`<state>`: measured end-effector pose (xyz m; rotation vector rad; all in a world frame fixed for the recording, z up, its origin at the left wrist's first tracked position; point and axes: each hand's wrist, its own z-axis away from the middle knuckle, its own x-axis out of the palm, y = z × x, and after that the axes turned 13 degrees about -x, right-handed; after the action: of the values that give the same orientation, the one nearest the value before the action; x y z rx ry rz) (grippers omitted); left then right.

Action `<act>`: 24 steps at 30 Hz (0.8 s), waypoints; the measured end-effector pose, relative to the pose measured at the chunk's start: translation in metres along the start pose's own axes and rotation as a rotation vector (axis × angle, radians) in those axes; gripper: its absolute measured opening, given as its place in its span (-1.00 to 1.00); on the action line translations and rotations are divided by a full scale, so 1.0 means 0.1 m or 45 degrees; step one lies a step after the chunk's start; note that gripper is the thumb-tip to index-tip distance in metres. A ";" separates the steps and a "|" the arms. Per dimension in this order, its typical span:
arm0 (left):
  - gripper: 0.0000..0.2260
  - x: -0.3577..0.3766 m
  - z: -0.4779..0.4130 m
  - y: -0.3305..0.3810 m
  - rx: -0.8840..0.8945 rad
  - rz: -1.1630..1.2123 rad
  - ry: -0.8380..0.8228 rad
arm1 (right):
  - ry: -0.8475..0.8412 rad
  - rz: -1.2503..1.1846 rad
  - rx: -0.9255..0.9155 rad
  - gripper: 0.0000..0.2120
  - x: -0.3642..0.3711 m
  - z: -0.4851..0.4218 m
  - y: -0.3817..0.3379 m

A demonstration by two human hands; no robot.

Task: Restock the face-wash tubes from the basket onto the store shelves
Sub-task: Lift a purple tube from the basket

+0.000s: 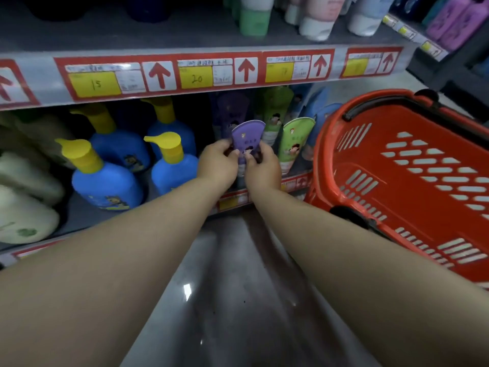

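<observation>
Left hand [219, 162] and right hand [262, 168] pinch the purple tube [248, 137] mid-frame by its edges; probably light and squishy, so hold gently.

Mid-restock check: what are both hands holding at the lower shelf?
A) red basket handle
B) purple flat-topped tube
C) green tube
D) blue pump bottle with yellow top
B: left hand and right hand both pinch the purple flat-topped plastic tube beside the green tube.

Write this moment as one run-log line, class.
step: shelving | left hand: pinches purple face-wash tube | right hand: pinches same tube | spot: lower shelf, left of green tube | red basket: right
</observation>
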<state>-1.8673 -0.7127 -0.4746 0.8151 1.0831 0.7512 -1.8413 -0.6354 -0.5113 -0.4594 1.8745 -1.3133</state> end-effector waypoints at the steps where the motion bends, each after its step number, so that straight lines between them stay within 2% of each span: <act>1: -0.75 0.00 0.00 -0.02 0.002 -0.005 0.002 | -0.017 0.011 0.005 -0.65 0.00 0.00 0.02; 15: -0.73 0.02 0.18 0.02 -0.137 -0.040 -0.049 | -0.100 0.043 0.051 -0.69 -0.10 0.08 -0.05; 21: -0.77 -0.01 0.26 0.05 -0.229 -0.056 -0.121 | -0.166 0.029 0.129 -0.46 -0.08 0.19 -0.13; 24: -0.79 -0.03 0.33 0.07 -0.223 -0.062 -0.151 | -0.187 0.046 0.155 -0.45 -0.12 0.24 -0.18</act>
<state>-1.8381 -0.7183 -0.4592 0.6729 0.9142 0.7362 -1.8178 -0.6495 -0.4936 -0.4444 1.6645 -1.3250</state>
